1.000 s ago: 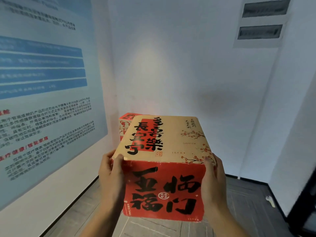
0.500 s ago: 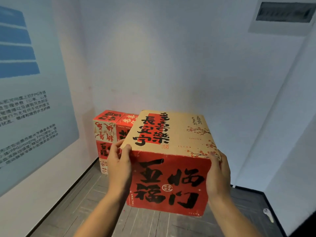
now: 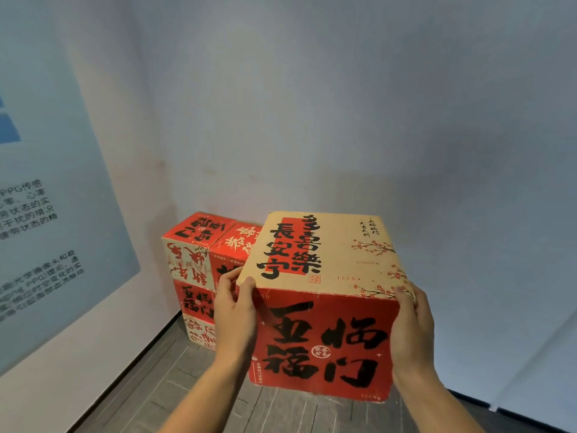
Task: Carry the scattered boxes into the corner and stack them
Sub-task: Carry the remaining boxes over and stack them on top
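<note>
I hold a red and beige carton (image 3: pixel 324 295) with black brush lettering in mid-air, its beige top facing up. My left hand (image 3: pixel 234 310) presses its left side and my right hand (image 3: pixel 410 332) presses its right side. Behind it to the left, a stack of similar red boxes (image 3: pixel 195 270) stands on the floor in the corner, several layers high and two boxes wide at the top. The held carton hides the stack's right part.
A white wall with a blue printed poster (image 3: pixel 46 214) runs along the left. A plain white wall (image 3: pixel 343 120) closes the back. Grey plank flooring (image 3: pixel 162 379) lies below, with a dark skirting line at the right.
The view has dropped and come closer to the corner. The stack of boxes has come into fuller view and looks larger. My hands keep the same hold on the carton.
</note>
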Tool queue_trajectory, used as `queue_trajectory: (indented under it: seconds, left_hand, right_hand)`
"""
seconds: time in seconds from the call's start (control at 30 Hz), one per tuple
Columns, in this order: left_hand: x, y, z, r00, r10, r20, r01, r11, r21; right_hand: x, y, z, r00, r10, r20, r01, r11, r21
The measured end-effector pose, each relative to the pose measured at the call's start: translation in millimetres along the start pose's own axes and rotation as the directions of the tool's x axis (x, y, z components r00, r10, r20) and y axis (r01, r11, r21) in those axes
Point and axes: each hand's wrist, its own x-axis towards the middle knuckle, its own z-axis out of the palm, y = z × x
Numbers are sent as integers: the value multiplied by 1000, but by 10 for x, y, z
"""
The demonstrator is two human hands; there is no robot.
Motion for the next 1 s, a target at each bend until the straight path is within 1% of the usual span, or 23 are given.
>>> queue_trajectory:
  seconds: [0.2,0.43,0.57,0.7,0.83,1.0]
  left_hand:
    - [1028,-438,566,999,-35,13,34,996,79]
    - [2278,-1454,1119,988,-151,13,149,983,104]
    - [2855,-1899,1424,976,-216,12,214,971,110]
    - [3311,-2255,1602,971,-239,1,236,962,135]
    - [3644,-2576,1707,972,-234,10,229,956,185]
    - [3776,-2924,1746,975,-223,-1,218,951,218]
  right_hand:
    - [1143,417,502,997,77,-13,-78,996,-44]
    - [2387,1158,1083,975,206,-78,-215,966,-141]
    - [3020,1524,1375,958,264,-109,-280,941,-190]
    - [3432,1866,1584,942,314,-115,-331,926,-182]
    - [3742,2131,1743,935,339,-108,-354,916,-188]
    - [3964,2461,1752,934,349,-77,-358,910,-211]
